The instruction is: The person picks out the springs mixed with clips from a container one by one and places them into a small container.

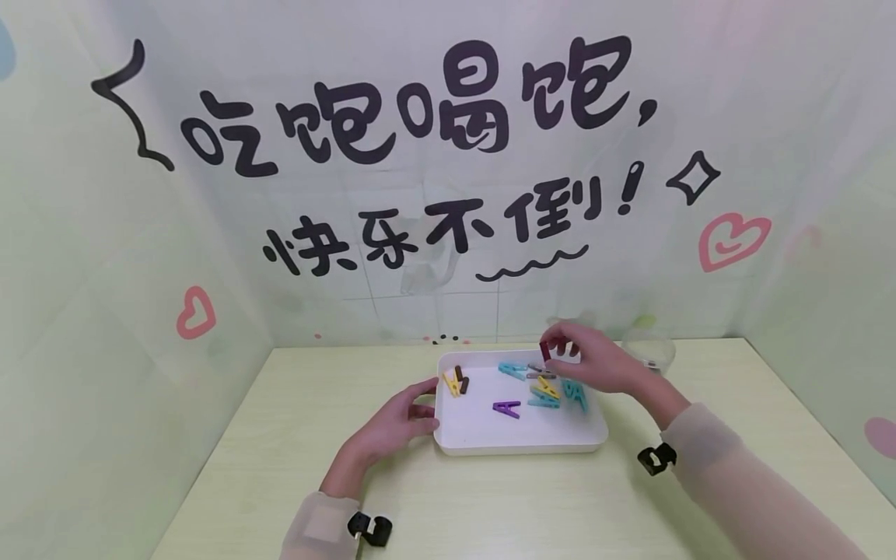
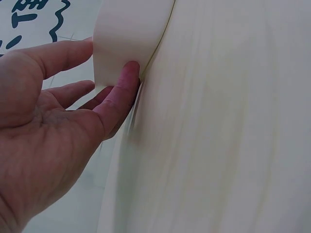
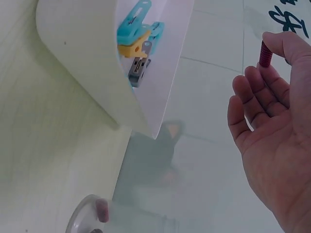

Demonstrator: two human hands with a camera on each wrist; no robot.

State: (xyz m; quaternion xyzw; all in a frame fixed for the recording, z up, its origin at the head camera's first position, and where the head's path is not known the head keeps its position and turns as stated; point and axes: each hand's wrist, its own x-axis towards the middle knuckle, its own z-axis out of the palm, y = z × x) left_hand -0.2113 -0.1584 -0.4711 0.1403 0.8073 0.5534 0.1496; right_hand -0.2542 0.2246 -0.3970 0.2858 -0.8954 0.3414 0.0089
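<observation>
My right hand (image 1: 595, 359) is over the tray's far right corner, pinching a small dark red ribbed dowel (image 3: 265, 54) between thumb and index finger. Its other fingers are loosely bent. My left hand (image 1: 397, 420) rests against the left end of the white tray (image 1: 521, 449), fingers spread and fairly straight along its wall. Inside the tray lie a purple clothespin (image 1: 507, 408), yellow ones (image 1: 451, 384), several teal ones (image 1: 574, 393) and grey ones (image 3: 139, 68). Two brown dowels (image 1: 462, 381) sit by the tray's left wall.
Behind my right wrist stands a clear round container (image 1: 651, 348) on the table (image 1: 490, 505). A reddish dowel (image 3: 102, 210) and a darker piece show inside it. A printed curtain (image 1: 392, 311) hangs along the table's back and sides.
</observation>
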